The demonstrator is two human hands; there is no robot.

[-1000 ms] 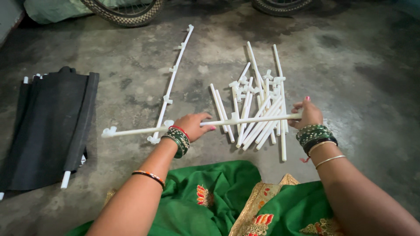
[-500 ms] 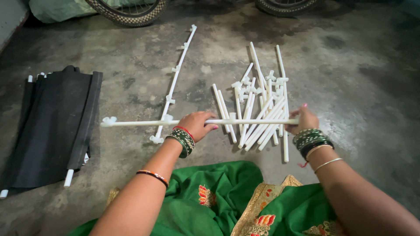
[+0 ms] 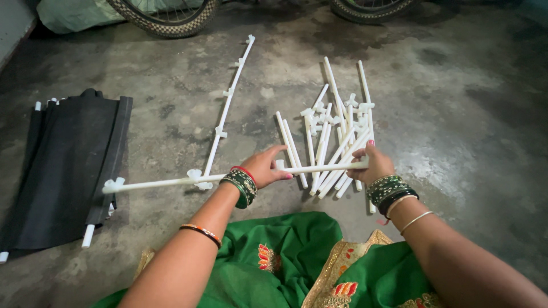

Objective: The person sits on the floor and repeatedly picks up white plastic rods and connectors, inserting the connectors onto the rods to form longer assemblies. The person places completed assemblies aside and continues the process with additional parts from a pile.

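Observation:
Both my hands hold one long white plastic rod (image 3: 165, 182) lying crosswise in front of me. My left hand (image 3: 265, 167) grips it near the middle, and my right hand (image 3: 374, 165) pinches its right end. The rod's left end carries a white connector (image 3: 113, 185) close to the black fabric. A second long white rod with connectors (image 3: 228, 105) lies on the floor, running away from me, and meets the held rod at a joint piece (image 3: 197, 177). Behind my hands lies a pile of several loose white rods and connectors (image 3: 337, 131).
A folded black fabric panel with white rods through its hems (image 3: 63, 165) lies at the left. Two bicycle tyres (image 3: 165, 14) stand at the far edge of the concrete floor. Green patterned cloth (image 3: 285, 262) covers my lap.
The held rod has shifted right and come down a little, so its left connector now sits near the fabric's edge. Both hands keep their grip on it.

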